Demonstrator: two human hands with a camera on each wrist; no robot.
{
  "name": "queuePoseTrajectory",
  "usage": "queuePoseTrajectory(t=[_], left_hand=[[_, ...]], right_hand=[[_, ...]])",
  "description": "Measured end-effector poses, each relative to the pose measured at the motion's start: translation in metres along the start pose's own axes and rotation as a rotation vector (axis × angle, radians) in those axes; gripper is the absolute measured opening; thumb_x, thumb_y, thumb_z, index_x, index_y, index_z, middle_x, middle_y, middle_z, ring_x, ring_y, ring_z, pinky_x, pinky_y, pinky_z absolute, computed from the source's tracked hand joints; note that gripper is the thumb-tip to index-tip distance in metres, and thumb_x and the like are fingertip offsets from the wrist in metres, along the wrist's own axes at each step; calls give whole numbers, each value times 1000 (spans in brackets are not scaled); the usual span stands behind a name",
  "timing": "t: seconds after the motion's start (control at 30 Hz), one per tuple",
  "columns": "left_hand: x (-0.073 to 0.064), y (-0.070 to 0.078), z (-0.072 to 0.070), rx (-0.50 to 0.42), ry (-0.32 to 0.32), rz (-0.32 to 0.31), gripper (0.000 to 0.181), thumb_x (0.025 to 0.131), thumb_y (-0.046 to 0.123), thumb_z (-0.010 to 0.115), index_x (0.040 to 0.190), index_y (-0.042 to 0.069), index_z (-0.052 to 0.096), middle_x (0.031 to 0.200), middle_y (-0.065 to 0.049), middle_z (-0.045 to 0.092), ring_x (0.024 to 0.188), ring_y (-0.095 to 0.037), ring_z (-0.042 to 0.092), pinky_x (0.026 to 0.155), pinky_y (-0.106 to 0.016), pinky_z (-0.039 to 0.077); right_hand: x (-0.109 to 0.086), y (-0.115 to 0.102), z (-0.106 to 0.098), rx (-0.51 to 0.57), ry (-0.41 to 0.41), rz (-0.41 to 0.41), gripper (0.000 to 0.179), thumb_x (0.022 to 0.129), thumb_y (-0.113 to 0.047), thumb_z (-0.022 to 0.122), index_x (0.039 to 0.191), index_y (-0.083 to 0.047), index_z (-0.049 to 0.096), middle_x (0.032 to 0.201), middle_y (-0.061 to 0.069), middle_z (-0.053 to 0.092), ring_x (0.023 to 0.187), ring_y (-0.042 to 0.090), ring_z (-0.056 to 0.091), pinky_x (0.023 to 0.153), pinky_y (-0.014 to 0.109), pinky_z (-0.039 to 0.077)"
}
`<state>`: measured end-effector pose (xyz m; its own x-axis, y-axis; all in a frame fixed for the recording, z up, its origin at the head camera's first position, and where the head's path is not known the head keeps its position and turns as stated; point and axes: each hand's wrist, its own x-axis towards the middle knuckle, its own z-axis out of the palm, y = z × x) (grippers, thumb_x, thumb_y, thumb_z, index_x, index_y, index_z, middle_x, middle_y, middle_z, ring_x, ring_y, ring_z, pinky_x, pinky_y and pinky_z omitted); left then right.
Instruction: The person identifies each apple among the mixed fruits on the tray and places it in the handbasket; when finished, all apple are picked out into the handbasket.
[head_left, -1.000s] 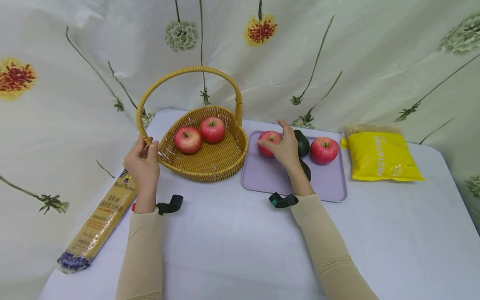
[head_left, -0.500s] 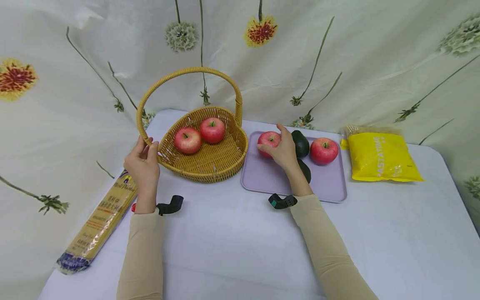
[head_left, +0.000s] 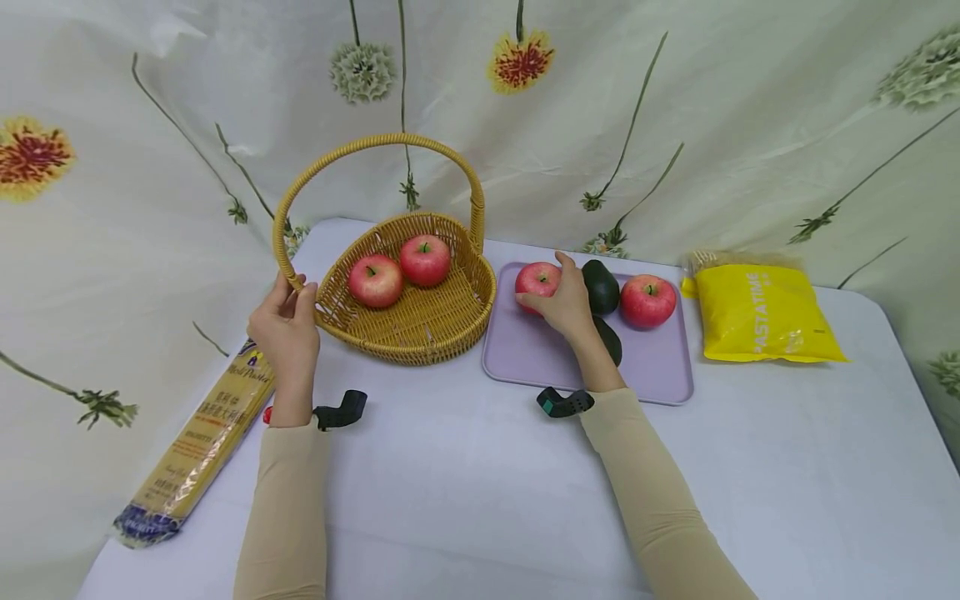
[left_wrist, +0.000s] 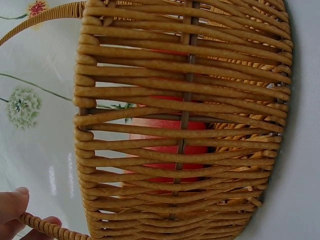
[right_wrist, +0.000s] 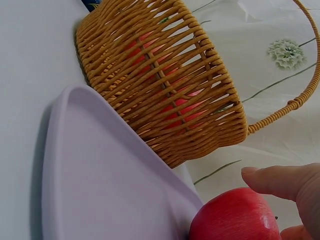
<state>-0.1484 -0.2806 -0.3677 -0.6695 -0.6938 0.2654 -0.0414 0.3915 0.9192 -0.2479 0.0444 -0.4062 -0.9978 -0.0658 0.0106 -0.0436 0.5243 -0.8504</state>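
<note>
The left hand [head_left: 288, 329] pinches the lower left end of the handle of a yellow-brown wicker basket [head_left: 405, 350]. Two red apples, a left apple [head_left: 375, 281] and a right apple [head_left: 425, 259], lie inside; in the left wrist view they show through the weave. Over the lilac tray [head_left: 525, 362], the right hand [head_left: 568, 304] spreads its thumb and fingers around another red apple [head_left: 534, 279]. In the right wrist view its straight thumb [right_wrist: 280, 182] lies close above that apple [right_wrist: 235, 217]; firm contact does not show.
Also on the tray are a rear avocado [head_left: 601, 287], a front avocado [head_left: 609, 340] partly behind the wrist, and a red apple [head_left: 648, 301]. A yellow pasta bag [head_left: 765, 312] lies right of the tray. A spaghetti pack [head_left: 198, 442] lies at the left edge.
The right hand's fingers have lowered slightly and drawn a little nearer the apple on the tray. The left hand and the basket have stayed in place.
</note>
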Motion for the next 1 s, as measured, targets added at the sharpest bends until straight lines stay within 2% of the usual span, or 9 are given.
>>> queuePoseTrajectory(t=[0.2, 0.43, 0.63, 1.0], left_hand=[[0, -1, 0, -13, 0, 10, 41, 95, 20, 64, 136, 19, 56, 125, -8, 68, 112, -15, 66, 92, -22, 54], [0, -1, 0, -16, -7, 7, 42, 95, 21, 64, 136, 21, 56, 126, -8, 68, 113, -15, 65, 93, -22, 54], [1, -1, 0, -9, -10, -11, 42, 96, 22, 63, 137, 22, 55, 127, -7, 67, 114, -14, 65, 94, -23, 54], [0, -2, 0, -8, 3, 18, 42, 95, 21, 63, 136, 19, 56, 124, -7, 69, 111, -13, 66, 93, -22, 54]], right_hand=[[1, 1, 2, -36, 0, 7, 91, 77, -21, 79, 149, 0, 28, 143, 25, 43, 132, 37, 44, 113, 50, 38], [1, 3, 3, -55, -10, 8, 80, 81, -15, 74, 146, 4, 31, 143, 26, 43, 132, 38, 42, 115, 48, 35], [1, 3, 4, -73, -11, 8, 78, 82, -17, 74, 145, 4, 32, 142, 25, 44, 132, 38, 42, 115, 48, 35], [-2, -3, 1, -107, -13, 22, 80, 82, -21, 76, 146, 3, 34, 143, 24, 46, 132, 38, 42, 114, 51, 37]])
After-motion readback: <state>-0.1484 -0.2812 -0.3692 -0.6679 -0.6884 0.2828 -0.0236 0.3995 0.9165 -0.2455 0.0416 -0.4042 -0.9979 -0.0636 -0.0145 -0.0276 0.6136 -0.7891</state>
